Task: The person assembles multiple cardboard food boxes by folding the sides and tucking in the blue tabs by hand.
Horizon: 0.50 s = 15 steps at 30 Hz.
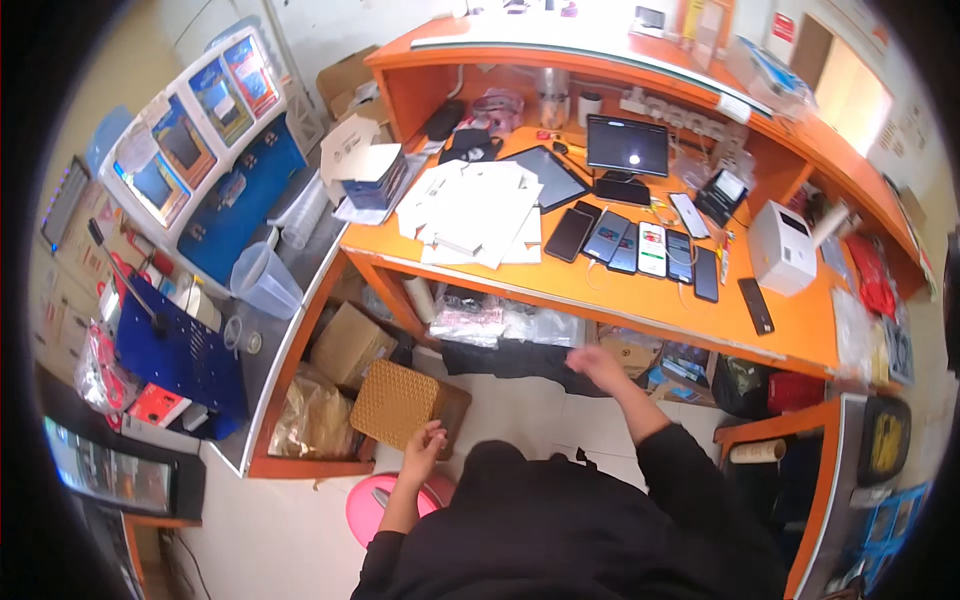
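Note:
My left hand (424, 446) hangs at the lower middle, beside the woven-patterned brown stool top (395, 405). Its fingers are loosely curled, with nothing seen in them. My right hand (597, 366) is held out in the air below the front edge of the orange desk (600, 290), smeared by motion. On the desk beyond it several smartphones (652, 248) lie in a row. A white paper stack (470, 205) lies to their left. Behind them stand a small monitor (628, 148) and a dark tablet (548, 178).
A white label printer (783, 248) stands at the desk's right. A clear plastic bin (265, 280) is on the left counter. A pink round stool (368, 512) stands on the floor near my left arm. Cardboard boxes (350, 345) and bags fill the shelf below.

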Tool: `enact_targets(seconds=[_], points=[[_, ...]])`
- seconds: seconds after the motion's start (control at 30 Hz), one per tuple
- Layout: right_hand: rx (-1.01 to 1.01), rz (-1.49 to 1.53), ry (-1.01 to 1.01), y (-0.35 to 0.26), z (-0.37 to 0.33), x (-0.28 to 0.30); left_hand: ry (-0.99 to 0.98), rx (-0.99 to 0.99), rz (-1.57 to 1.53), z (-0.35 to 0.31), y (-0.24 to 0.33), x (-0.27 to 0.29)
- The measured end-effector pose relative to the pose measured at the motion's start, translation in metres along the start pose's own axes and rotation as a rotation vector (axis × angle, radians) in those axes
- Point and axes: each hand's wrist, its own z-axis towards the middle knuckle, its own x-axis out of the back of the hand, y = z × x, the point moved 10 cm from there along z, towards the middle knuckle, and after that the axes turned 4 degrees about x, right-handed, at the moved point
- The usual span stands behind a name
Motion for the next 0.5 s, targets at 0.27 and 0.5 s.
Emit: enact_targets(seconds=[0.27,0.5], points=[[0.330,-0.411,0.060,-0.206,0.237,-0.104,-0.029,-0.014,-0.117,0.079,0.084,0.029],[0.233,-0.797,-0.169,-0.189,0.343,-0.142,-0.130,-0.222,-0.108,0.220,0.202,0.067]])
